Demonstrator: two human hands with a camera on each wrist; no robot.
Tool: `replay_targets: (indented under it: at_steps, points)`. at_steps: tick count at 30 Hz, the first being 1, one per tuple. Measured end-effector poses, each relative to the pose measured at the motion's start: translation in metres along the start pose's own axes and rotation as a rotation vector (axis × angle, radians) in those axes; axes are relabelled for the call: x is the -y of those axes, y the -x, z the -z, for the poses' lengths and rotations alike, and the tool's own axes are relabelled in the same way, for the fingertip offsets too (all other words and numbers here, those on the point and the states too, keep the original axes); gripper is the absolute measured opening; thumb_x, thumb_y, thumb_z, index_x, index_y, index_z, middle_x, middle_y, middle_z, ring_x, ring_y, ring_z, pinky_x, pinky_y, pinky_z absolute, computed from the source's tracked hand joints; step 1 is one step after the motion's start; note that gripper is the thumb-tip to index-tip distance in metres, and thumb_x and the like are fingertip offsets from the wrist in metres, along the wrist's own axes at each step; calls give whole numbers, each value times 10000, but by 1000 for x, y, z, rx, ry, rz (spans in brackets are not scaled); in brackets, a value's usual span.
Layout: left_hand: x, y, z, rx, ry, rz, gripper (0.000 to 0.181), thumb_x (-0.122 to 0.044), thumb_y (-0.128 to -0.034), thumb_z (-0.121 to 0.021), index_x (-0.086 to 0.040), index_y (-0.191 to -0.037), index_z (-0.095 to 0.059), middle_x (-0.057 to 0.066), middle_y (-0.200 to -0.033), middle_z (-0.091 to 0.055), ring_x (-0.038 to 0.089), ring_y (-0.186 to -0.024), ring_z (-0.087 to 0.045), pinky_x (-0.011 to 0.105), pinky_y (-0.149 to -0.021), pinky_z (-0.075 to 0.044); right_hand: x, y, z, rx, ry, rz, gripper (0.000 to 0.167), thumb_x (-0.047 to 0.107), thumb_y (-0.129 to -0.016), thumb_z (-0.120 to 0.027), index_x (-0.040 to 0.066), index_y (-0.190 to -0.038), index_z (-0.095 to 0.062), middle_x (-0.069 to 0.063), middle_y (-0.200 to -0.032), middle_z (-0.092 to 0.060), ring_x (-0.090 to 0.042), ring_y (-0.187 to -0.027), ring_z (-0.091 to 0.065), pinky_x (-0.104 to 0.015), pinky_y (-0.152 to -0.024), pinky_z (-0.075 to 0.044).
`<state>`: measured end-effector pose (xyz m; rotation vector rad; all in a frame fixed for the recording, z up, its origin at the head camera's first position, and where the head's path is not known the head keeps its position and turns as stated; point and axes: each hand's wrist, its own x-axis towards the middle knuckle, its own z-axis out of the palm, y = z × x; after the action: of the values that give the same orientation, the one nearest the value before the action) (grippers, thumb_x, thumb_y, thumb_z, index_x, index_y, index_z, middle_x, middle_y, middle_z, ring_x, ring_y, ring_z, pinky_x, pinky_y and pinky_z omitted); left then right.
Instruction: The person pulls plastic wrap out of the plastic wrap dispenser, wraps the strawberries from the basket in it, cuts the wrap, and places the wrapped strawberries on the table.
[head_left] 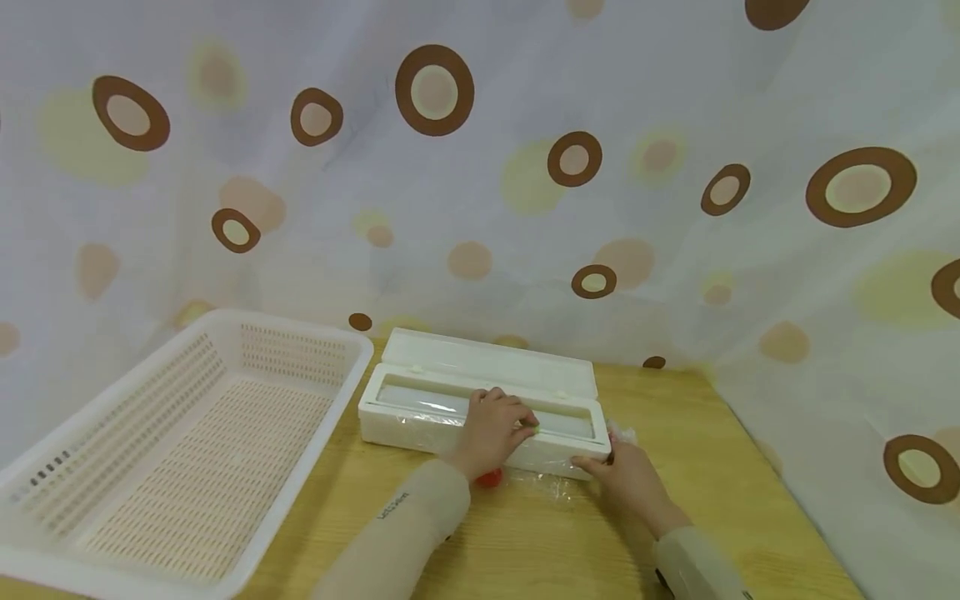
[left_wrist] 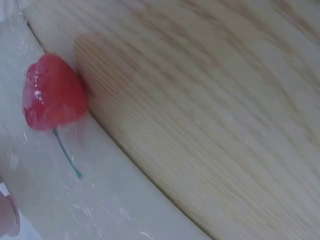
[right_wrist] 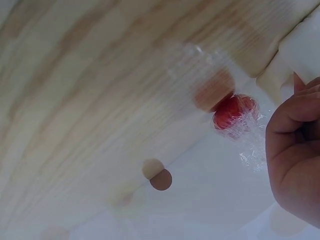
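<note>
A long white cling film dispenser box [head_left: 558,454] stands on the table, its lid [head_left: 487,358] raised at the back and a pale roll [head_left: 423,400] inside. Across its top lies my left hand [head_left: 491,429], thumb and forefinger pinching a small greenish piece [head_left: 536,428] at the front rim. My right hand [head_left: 630,479] grips the box's right end, thumb in front. By the box's front, below my left wrist, a red rounded thing [left_wrist: 55,92] with a thin green stem shows under clear film. Past the right end sits a red ball [right_wrist: 235,112] wrapped in crumpled film [right_wrist: 252,145].
To the left a large white slotted plastic basket [head_left: 217,467] stands beside the box. Loose clear film [head_left: 551,483] hangs at the box's front over the wooden table [head_left: 547,554]. A dotted curtain [head_left: 480,208] rises behind the table and along its right side.
</note>
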<state>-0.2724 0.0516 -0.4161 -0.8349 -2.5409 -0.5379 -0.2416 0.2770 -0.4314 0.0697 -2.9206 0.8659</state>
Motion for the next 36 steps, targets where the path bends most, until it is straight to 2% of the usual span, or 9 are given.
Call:
replay_targets:
  at_steps: [5,9,13,16,19,25,28,34,36]
  points:
    - [13,4,12,6,-12,52,122,-338,-864,-639,-271,-949,-694,-125,-1032,-688,108,-923,-528,381,-921,-363,2,-4,4,34,16,12,884,507,-815,-645,-53,-1408,-304,-285,-1237,-563,-400,-1135,-549,-514,-921,-453]
    - [21,14,14,-23,-19,84,94,-317,-861,-648,-268,-927,-693,-123,-997,-686,121,-952,-536,374,-908,-360,2,-1,4,54,23,7,953,521,-814,-638,-96,-1424,-242,-294,-1279,-527,-381,-1150,-542,-509,-930,-451]
    - [24,19,17,-40,-44,115,80,-302,-863,-647,-270,-923,-690,-122,-991,-679,130,-987,-544,368,-905,-363,4,0,4,47,31,14,907,499,-809,-655,-87,-1402,-299,-258,-1161,-612,-253,-917,-598,-448,-820,-498]
    - [25,22,19,-50,-65,132,73,-298,-866,-643,-271,-920,-684,-115,-1006,-677,137,-998,-546,367,-896,-366,5,-2,4,51,27,16,852,488,-805,-664,-69,-1374,-358,-161,-989,-671,-164,-734,-526,-349,-699,-483]
    - [28,26,20,-68,-99,150,59,-291,-863,-645,-267,-905,-679,-106,-996,-676,143,-984,-547,367,-874,-372,6,-3,3,81,8,3,824,485,-810,-660,-75,-1353,-392,-92,-834,-647,-136,-634,-479,-296,-616,-434]
    - [39,36,26,-150,-101,219,46,-272,-831,-670,-245,-869,-676,-81,-938,-676,166,-939,-552,391,-862,-386,8,-3,5,72,18,18,876,492,-811,-656,-95,-1379,-337,-222,-1080,-649,-164,-769,-533,-362,-711,-489]
    - [44,41,31,-170,-83,264,46,-263,-825,-680,-239,-863,-677,-66,-937,-679,184,-933,-558,412,-867,-396,7,-3,7,83,11,11,874,494,-815,-652,-85,-1386,-333,-196,-1029,-660,-170,-744,-534,-352,-692,-480]
    - [44,42,35,-118,-70,316,130,-352,-842,-666,-227,-877,-679,-48,-965,-672,203,-953,-548,427,-865,-397,0,-3,6,86,9,-5,922,490,-817,-651,-104,-1409,-270,-205,-1059,-653,-174,-780,-551,-346,-702,-489]
    - [43,42,35,-106,-68,340,159,-377,-845,-658,-221,-873,-676,-43,-976,-669,207,-964,-546,428,-869,-395,-1,-3,5,84,9,-7,911,480,-815,-658,-102,-1405,-278,-179,-1009,-660,-162,-741,-532,-323,-672,-475]
